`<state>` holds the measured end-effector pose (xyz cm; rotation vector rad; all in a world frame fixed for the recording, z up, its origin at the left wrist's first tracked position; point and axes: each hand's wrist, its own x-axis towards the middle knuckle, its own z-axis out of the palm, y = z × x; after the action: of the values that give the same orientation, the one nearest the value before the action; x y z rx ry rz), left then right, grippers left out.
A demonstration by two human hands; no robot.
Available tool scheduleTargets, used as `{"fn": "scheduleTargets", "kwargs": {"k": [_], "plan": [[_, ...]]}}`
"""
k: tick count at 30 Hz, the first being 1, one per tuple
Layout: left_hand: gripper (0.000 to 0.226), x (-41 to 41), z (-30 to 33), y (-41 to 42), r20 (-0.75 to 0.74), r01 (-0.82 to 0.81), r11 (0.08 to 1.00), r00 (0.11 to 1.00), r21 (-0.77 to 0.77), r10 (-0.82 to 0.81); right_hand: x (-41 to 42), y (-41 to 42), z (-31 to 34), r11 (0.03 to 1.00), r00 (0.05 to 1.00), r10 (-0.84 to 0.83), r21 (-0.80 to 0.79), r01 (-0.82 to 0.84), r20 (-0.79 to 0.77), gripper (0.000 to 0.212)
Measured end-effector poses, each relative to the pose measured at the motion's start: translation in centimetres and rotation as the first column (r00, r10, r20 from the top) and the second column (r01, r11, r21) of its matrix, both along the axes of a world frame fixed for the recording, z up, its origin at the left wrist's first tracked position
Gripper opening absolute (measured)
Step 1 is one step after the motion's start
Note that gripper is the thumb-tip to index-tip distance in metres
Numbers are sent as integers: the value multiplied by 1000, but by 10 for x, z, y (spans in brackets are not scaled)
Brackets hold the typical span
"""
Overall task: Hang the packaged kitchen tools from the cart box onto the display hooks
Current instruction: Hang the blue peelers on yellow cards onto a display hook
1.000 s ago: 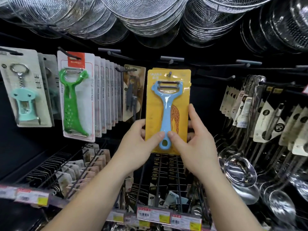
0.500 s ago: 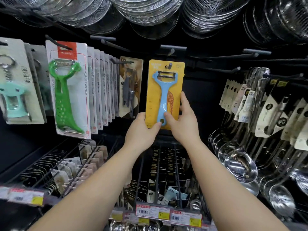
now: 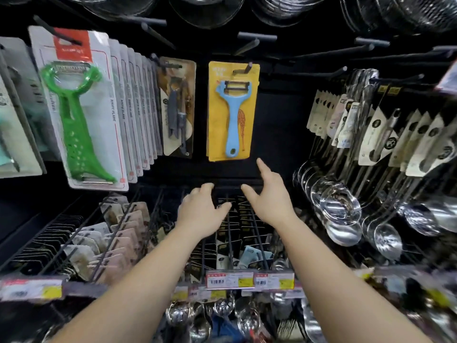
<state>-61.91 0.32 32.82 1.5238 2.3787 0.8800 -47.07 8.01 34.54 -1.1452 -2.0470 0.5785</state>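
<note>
A blue peeler on a yellow card [image 3: 232, 112] hangs from a display hook [image 3: 247, 68] at the centre of the black wall. Neither hand touches it. My left hand [image 3: 201, 212] is below it and to the left, fingers loosely bent, holding nothing. Just right of that, my right hand [image 3: 268, 196] is spread with its fingers pointing up toward the card's lower edge, also holding nothing. The cart box is out of view.
Green peelers on white cards [image 3: 79, 112] fill hooks on the left, beside a brown-carded tool [image 3: 176, 107]. Steel ladles [image 3: 338, 206] hang at the right. Wire strainers [image 3: 207, 8] hang overhead. Lower hooks with price tags [image 3: 231, 280] jut out under my arms.
Both hands have let go of the yellow-carded peeler and dropped below it. The card now hangs on its own on the hook, and the view has moved closer.
</note>
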Motion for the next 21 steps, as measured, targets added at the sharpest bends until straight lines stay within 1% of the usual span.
{"fn": "scheduleTargets", "kwargs": {"k": [2,5,9,13,15,18,21], "plan": [[72,15,-16,-13,-84,68,997,994,-48,-72,17,-12,-14,998,997,-58,8,58,50,76],[70,47,-40,-32,-121,235,969,963,-70,-243,53,-32,-25,984,981,-172,52,168,92,73],[70,100,-63,-47,-143,456,885,873,-98,-466,120,-68,-37,943,941,-328,86,320,90,66],[69,159,-68,-52,-148,588,807,795,-56,-589,190,-123,-59,890,884,-454,98,445,113,64],[69,192,-68,-53,-153,639,768,755,-52,-638,223,-154,-76,859,852,-511,73,506,116,65],[70,251,-69,-50,-151,706,705,692,-62,-706,272,-199,-106,804,797,-587,-11,594,143,65],[69,320,-75,-52,-133,766,636,623,-95,-771,324,-246,-132,726,723,-654,-85,682,222,69]]}}
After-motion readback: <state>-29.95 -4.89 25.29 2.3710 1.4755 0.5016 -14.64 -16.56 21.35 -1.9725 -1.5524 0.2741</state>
